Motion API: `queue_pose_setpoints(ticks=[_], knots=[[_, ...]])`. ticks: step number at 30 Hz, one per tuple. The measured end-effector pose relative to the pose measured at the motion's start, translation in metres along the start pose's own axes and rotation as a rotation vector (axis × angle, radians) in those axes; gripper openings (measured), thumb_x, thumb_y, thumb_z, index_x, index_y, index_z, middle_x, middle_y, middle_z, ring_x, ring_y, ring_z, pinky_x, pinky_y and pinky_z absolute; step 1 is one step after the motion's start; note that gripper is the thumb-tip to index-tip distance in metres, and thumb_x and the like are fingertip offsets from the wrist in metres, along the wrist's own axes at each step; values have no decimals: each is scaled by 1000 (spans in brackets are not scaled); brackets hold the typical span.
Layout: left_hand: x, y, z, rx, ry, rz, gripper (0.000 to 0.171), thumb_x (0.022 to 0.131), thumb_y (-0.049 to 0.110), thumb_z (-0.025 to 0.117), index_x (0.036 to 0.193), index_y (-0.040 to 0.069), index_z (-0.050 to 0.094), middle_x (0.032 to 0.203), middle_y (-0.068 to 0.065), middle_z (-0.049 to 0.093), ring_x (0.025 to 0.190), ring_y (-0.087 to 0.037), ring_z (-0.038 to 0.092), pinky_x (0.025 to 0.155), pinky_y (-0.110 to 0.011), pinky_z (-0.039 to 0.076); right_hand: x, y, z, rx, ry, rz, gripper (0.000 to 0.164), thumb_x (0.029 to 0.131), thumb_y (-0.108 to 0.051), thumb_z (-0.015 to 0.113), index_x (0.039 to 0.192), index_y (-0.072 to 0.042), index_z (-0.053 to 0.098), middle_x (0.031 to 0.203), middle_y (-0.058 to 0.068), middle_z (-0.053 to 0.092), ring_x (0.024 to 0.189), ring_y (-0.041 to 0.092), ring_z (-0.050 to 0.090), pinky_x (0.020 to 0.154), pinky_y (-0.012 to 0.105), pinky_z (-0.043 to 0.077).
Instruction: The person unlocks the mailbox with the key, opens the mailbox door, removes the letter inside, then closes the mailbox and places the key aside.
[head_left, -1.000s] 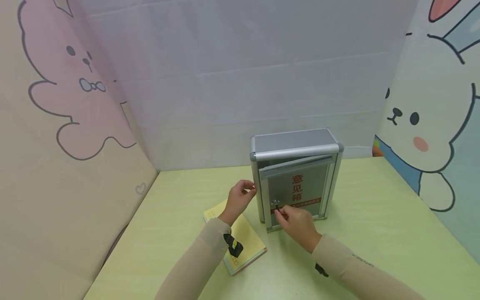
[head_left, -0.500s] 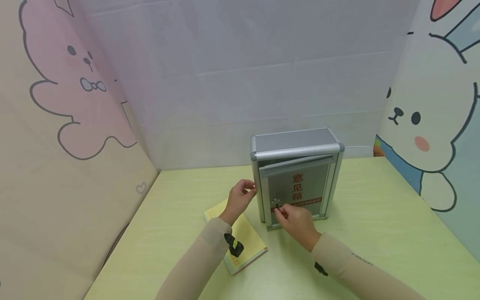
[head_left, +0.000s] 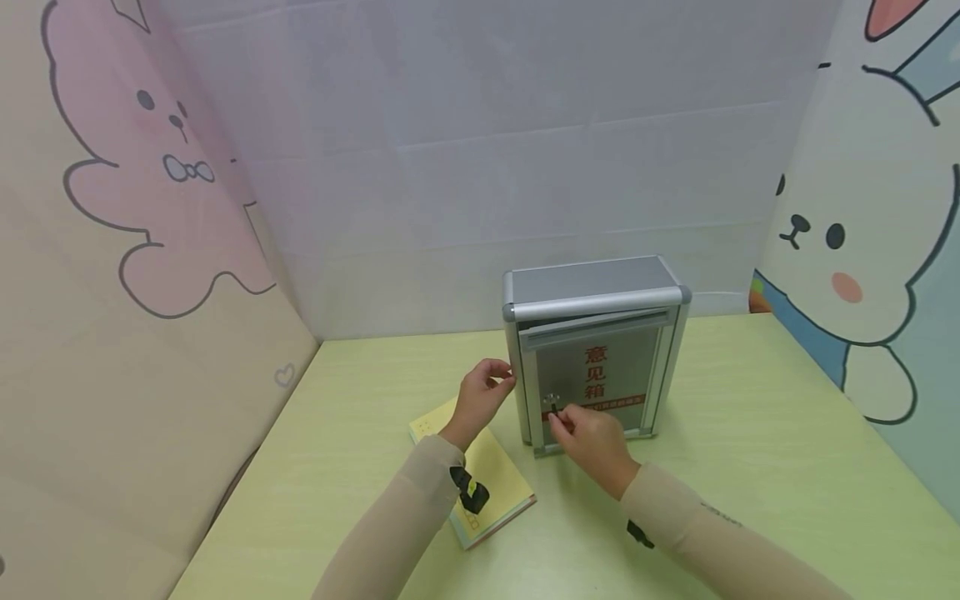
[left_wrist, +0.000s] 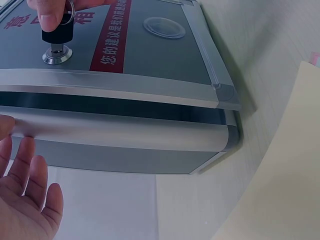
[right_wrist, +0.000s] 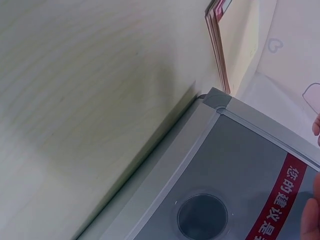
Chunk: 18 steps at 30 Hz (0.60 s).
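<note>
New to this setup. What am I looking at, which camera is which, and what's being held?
There's no robot: these are a person's left hand and right hand, both bare. The head view comes from a head-worn camera looking forward and down. The two wrist views come from cameras worn on each wrist, so the same scene appears there close up and turned.

On the pale yellow-green table stands a gray metal box with red lettering on its door, which is slightly ajar. Left of it lies a yellow-covered book, partly hidden by the left arm.

The right hand pinches a black-headed key in the door's lock. The left hand touches the box's side edge.
</note>
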<state>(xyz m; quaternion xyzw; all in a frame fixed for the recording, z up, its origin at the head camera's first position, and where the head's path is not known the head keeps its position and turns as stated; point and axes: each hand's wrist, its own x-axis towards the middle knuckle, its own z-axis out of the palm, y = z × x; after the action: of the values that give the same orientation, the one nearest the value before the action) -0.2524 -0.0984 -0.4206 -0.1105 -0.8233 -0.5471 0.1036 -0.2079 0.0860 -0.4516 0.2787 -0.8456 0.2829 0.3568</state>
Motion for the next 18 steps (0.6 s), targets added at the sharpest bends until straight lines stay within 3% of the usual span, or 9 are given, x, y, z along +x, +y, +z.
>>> queue_pose_setpoints(ticks=[18], knots=[[-1, 1, -1, 0, -2, 2, 13, 89, 1, 61, 100, -6, 60, 95, -19, 65, 76, -15, 52, 70, -30, 44, 4, 0, 4, -11, -23, 43, 26, 73, -2, 76, 61, -8, 54, 48, -5, 44, 44, -1, 31, 39, 18, 28]])
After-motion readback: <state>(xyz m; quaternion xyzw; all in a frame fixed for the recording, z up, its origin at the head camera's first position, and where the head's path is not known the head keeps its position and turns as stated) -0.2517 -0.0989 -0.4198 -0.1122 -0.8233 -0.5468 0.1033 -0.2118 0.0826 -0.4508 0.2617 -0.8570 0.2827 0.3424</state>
